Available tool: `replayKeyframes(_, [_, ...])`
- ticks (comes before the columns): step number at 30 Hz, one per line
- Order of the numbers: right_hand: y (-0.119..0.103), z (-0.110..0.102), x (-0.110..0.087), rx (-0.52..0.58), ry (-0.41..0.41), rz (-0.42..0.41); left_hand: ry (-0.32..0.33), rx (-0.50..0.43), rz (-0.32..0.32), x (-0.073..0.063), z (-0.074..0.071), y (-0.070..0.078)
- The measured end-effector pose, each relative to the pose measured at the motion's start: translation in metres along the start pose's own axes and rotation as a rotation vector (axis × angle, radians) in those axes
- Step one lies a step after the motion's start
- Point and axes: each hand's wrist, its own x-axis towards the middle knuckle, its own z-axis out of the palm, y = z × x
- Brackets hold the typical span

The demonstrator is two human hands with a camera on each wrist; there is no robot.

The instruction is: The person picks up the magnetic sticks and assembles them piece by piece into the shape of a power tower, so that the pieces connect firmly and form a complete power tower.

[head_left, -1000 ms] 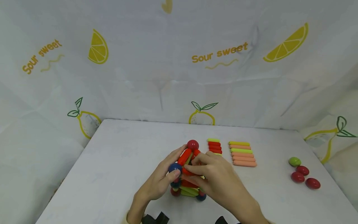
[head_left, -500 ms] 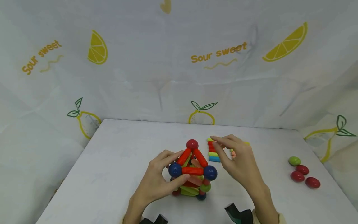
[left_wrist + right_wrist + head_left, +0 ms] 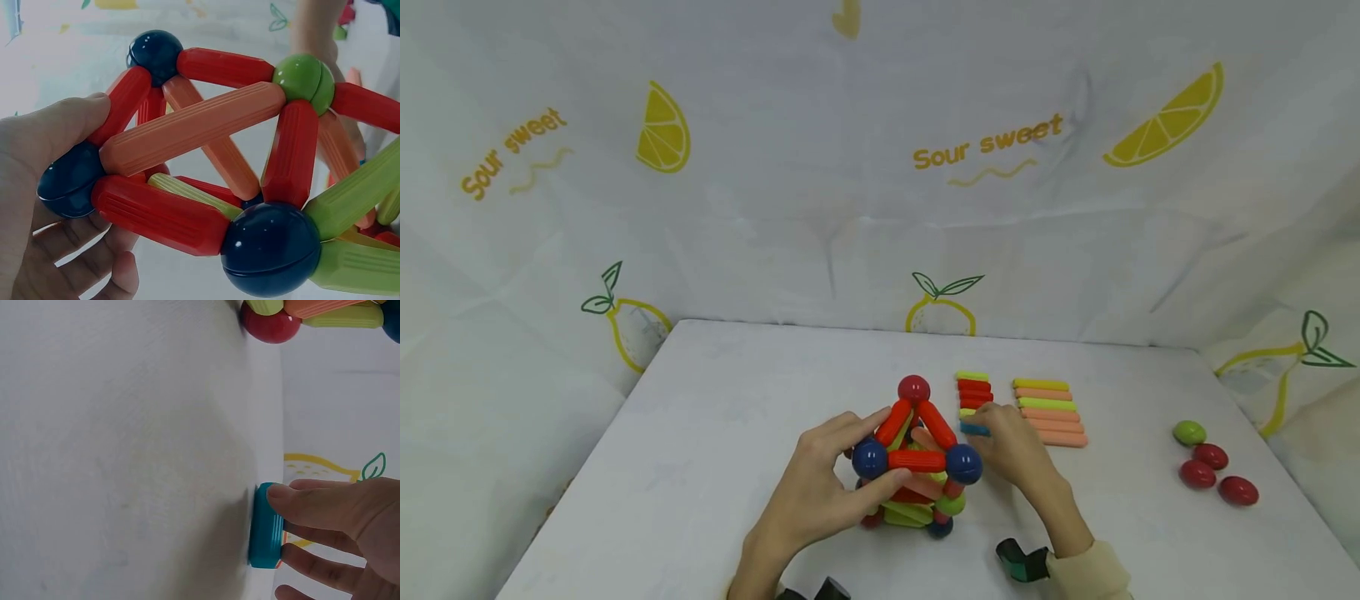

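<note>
A magnetic ball-and-rod structure (image 3: 917, 461) of red, green and peach rods with blue, red and green balls stands at the table's middle. My left hand (image 3: 823, 479) grips its left corner, with the thumb on a red rod (image 3: 125, 103) and the other fingers behind a blue ball (image 3: 72, 180). To the right of the structure, my right hand (image 3: 1015, 446) pinches a short blue magnetic rod (image 3: 265, 534) at the near end of a column of short rods. Its thumb lies on the rod's upper end while the other fingers reach behind it.
Several short red and yellow-green rods (image 3: 975, 397) lie in line beyond my right hand. A column of longer peach, yellow and green rods (image 3: 1049, 414) lies to their right. One green ball (image 3: 1190, 432) and three red balls (image 3: 1198, 475) sit at the table's right side.
My right hand has left the structure, passed out to the right, and come down to the short rods, taking hold of the blue one. The left hand still holds the structure.
</note>
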Motion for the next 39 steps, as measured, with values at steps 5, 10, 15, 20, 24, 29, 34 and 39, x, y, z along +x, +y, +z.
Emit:
replayKeyframes(5, [0.002,0.006,0.003,-0.023,-0.017,0.014,0.001,0.008,0.009,0.001,0.000,0.000])
replayKeyframes(10, [0.003,0.007,0.003,0.045,-0.060,0.037,0.002,-0.004,0.005,0.000,0.001,0.000])
replayKeyframes(15, [-0.003,-0.003,0.001,0.117,0.021,0.030,0.007,0.003,0.000,0.000,0.001,0.000])
replayKeyframes(20, [-0.021,-0.020,0.004,0.262,0.228,-0.074,0.011,0.019,-0.015,0.000,0.001,0.001])
replayKeyframes(24, [-0.041,-0.038,0.004,0.403,0.367,-0.163,0.012,0.021,-0.024,0.000,0.002,0.001])
replayKeyframes(29, [-0.070,-0.064,0.003,0.599,0.455,-0.258,0.016,0.024,-0.013,0.000,0.002,0.001])
replayKeyframes(34, [-0.091,-0.079,0.002,0.715,0.387,-0.332,0.017,0.024,0.006,0.000,0.001,0.001])
replayKeyframes(39, [-0.098,-0.080,0.003,0.726,0.340,-0.357,0.017,0.022,0.005,0.001,0.001,0.001])
